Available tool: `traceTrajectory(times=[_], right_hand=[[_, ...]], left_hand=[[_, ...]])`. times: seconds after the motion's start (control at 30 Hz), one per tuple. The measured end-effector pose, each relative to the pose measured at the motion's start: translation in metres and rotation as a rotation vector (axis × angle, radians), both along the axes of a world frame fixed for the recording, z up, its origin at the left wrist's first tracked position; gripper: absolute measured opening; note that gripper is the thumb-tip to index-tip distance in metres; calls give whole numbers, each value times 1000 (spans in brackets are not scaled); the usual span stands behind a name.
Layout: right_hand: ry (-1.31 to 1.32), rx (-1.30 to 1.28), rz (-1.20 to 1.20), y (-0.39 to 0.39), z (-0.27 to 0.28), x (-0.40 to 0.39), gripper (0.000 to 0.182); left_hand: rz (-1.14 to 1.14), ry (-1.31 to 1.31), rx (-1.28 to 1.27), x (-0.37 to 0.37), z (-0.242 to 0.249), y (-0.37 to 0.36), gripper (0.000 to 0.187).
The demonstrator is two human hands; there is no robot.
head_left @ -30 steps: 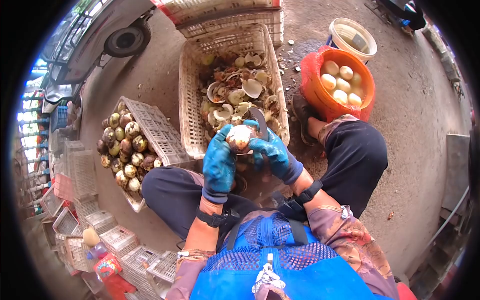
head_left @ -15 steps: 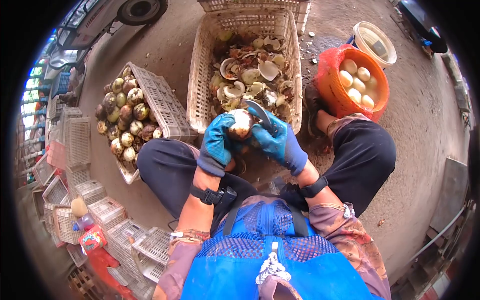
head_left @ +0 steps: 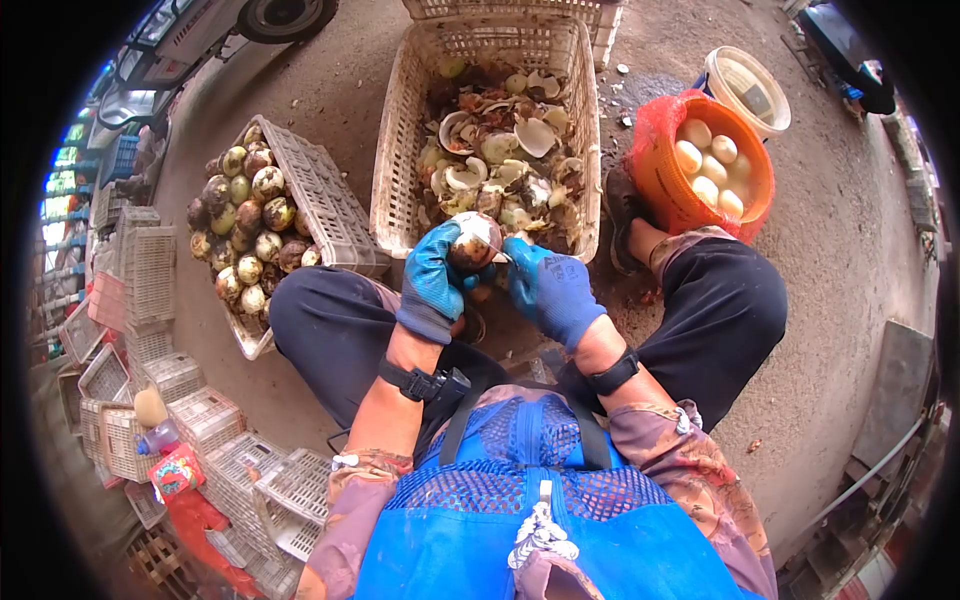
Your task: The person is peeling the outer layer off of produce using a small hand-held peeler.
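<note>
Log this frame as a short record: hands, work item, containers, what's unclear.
left_hand: left hand, blue glove, gripping round produce
right_hand: right hand, blue glove, at a blade
item_state: partly peeled, white and brown patches
center_crate: crate with peelings
left_crate: side crate with unpeeled pieces
right_bucket: orange bucket, red mesh around it, pale peeled pieces inside
unclear: blade mostly hidden

Work yard with stacked crates
</note>
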State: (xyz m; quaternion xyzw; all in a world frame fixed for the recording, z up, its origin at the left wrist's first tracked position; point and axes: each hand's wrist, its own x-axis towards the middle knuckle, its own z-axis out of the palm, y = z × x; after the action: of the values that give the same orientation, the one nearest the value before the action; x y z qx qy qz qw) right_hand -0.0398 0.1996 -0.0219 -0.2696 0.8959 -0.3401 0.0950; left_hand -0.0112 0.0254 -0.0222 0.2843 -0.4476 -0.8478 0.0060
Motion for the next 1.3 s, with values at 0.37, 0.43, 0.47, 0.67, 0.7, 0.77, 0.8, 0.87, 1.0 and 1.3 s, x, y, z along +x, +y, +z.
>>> traceTrajectory(times=[0.37,0.43,0.47,0.67,0.7,0.77,0.8,0.87,1.0,1.3], right_hand=[[108,-166,22,-3,-23,-14,23],[104,-211,25,-3,-25,-15,22],[104,-241,33,-2,-24,-15,22],[102,-251,83,5,-25,-19,32],[112,-245,89,5,-29,-19,37],[117,-316,85,5,-34,-20,38],[120,-350,83,5,-36,-20,39],[64,-379,84,6,-31,-20,38],[51,-357,176,13,-17,-24,35],[83,-374,44,9,7,-9,25]], left_hand=[[-99,-59,189,-3,2,-10,33],[-105,-78,210,-3,1,-11,33],[-109,-87,220,-3,1,-11,33],[-143,-120,285,-1,12,-6,34],[-127,-123,290,-1,12,-4,34],[-98,-128,303,-2,9,-1,34],[-121,-130,329,-1,7,-1,34],[-167,-132,381,-1,5,-2,34],[-136,-173,290,-4,23,0,35],[-189,-81,178,4,31,7,34]])
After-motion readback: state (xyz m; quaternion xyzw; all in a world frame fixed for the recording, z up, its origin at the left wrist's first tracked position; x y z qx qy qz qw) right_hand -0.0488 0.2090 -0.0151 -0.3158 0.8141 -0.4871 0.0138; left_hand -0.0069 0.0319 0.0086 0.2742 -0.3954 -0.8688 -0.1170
